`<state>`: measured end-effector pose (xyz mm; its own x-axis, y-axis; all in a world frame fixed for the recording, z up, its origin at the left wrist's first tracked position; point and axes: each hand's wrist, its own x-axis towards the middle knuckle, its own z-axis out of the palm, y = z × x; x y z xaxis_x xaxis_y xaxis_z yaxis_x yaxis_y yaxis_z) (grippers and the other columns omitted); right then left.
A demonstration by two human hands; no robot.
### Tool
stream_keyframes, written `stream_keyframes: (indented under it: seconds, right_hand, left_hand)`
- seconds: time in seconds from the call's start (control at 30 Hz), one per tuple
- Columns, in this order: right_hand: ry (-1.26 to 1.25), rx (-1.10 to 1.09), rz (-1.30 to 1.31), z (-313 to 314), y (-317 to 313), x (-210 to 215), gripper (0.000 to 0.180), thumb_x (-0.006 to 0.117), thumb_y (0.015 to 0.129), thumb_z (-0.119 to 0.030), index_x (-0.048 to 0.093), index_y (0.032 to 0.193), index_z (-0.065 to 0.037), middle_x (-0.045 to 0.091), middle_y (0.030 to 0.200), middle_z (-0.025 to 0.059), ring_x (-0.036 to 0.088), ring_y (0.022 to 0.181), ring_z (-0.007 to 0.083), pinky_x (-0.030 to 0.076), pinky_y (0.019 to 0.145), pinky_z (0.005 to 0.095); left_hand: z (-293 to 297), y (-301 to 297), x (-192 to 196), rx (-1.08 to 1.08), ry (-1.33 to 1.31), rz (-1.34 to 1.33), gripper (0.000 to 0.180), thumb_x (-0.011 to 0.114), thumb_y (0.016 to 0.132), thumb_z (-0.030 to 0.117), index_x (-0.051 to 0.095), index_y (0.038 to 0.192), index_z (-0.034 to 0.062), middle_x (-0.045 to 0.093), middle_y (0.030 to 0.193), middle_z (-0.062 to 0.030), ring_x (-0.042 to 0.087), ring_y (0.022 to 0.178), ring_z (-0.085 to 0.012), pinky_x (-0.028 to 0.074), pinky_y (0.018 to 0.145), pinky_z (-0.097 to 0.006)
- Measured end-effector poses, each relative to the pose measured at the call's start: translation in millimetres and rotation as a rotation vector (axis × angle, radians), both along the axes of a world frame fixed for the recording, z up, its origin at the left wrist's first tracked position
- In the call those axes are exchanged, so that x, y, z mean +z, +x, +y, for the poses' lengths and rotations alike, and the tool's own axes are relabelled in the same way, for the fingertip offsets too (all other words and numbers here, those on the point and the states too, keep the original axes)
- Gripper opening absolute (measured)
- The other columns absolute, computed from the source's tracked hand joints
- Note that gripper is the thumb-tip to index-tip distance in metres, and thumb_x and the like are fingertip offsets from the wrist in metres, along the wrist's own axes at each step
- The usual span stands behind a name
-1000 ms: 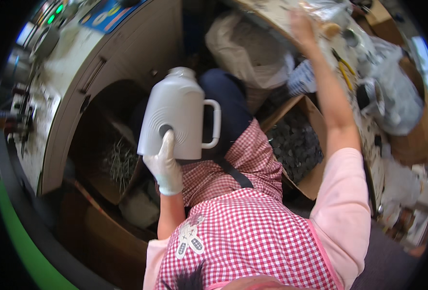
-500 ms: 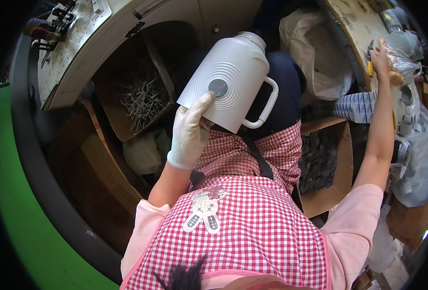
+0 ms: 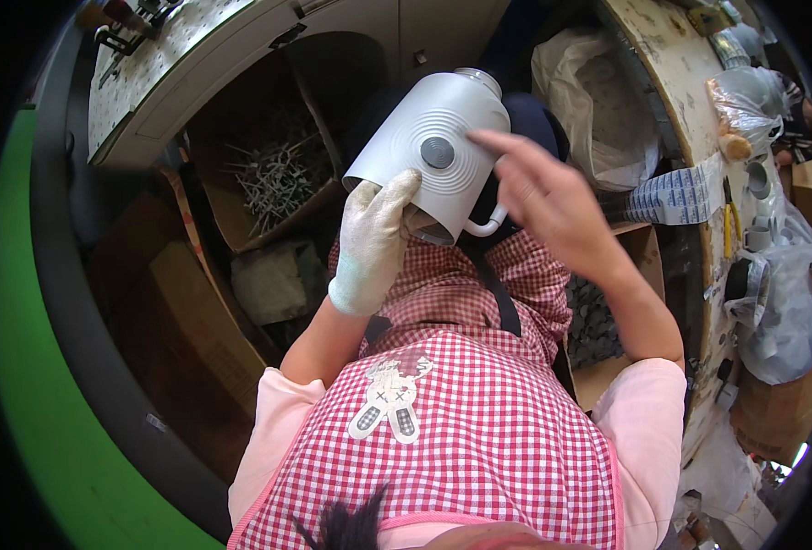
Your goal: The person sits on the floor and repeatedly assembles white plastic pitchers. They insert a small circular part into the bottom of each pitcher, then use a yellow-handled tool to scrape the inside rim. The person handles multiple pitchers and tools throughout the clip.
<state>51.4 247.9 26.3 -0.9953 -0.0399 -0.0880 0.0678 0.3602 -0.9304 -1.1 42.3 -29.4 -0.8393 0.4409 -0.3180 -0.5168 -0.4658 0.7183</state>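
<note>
My left hand, in a whitish knitted glove, grips the lower open end of a white plastic jug body, thumb on the outside and fingers inside the rim. Tilted over my lap, the jug has raised rings around a grey round disc, a neck at its far end and a handle on its right. My bare right hand is over the jug's right side, blurred, with its fingers stretched out and nothing seen in them. It hides part of the handle; whether a fingertip touches the jug I cannot tell.
A box of grey-white plastic strips stands left of my knees, and a box of dark grey discs to the right. On the right bench lie yellow-handled pliers and bagged parts. A white sack sits beyond the jug.
My right hand has come from the right bench, beside the yellow-handled pliers, in to the jug. The pliers now lie nearer me. My left hand has tilted the jug, showing its open end.
</note>
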Motion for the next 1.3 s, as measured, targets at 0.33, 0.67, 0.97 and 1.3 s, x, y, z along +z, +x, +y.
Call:
stream_keyframes:
  seconds: [0.33, 0.67, 0.97, 1.3]
  right_hand:
    - [0.354, 0.075, 0.133, -18.3, 13.3, -17.3, 0.046, 0.056, 0.106, -0.007, 0.055, 0.150, -0.018, 0.073, 0.096, 0.0205, 0.071, 0.073, 0.0234, 0.056, 0.070, 0.0312]
    - [1.083, 0.004, 0.212, -36.0, 25.2, -17.3, 0.080, 0.067, 0.079, 0.001, 0.051, 0.154, -0.020, 0.063, 0.070, 0.0115, 0.065, 0.057, 0.0266, 0.053, 0.054, 0.0377]
    - [-0.174, -0.462, 0.312, 33.2, 12.0, -27.1, 0.042, 0.067, 0.102, -0.038, 0.064, 0.134, -0.010, 0.065, 0.078, 0.0005, 0.052, 0.054, 0.0038, 0.044, 0.048, 0.0224]
    - [-0.361, -0.519, 0.039, 48.8, -27.8, -41.5, 0.086, 0.075, 0.080, -0.074, 0.059, 0.128, -0.004, 0.062, 0.091, 0.0031, 0.054, 0.064, 0.0041, 0.041, 0.050, 0.0169]
  left_hand:
    - [-1.0, 4.9, -7.3, -0.038, -0.121, 0.084, 0.037, 0.056, 0.106, 0.018, 0.056, 0.131, -0.0091, 0.072, 0.109, -0.0163, 0.076, 0.085, -0.0198, 0.066, 0.076, -0.034]
    - [20.2, 12.3, -2.0, -0.077, -0.394, 0.332, 0.039, 0.058, 0.105, 0.023, 0.063, 0.119, -0.0131, 0.072, 0.102, -0.0125, 0.070, 0.084, -0.0149, 0.057, 0.073, -0.027]
    - [-5.6, -1.7, -1.8, -0.067, -0.210, 0.133, 0.035, 0.072, 0.098, 0.021, 0.066, 0.121, -0.0056, 0.072, 0.110, -0.0091, 0.068, 0.097, -0.0145, 0.055, 0.086, -0.030]
    - [-25.4, -10.6, -12.2, 0.033, -0.280, 0.311, 0.039, 0.072, 0.096, 0.024, 0.066, 0.122, -0.0045, 0.071, 0.110, -0.0080, 0.064, 0.098, -0.0142, 0.051, 0.091, -0.031]
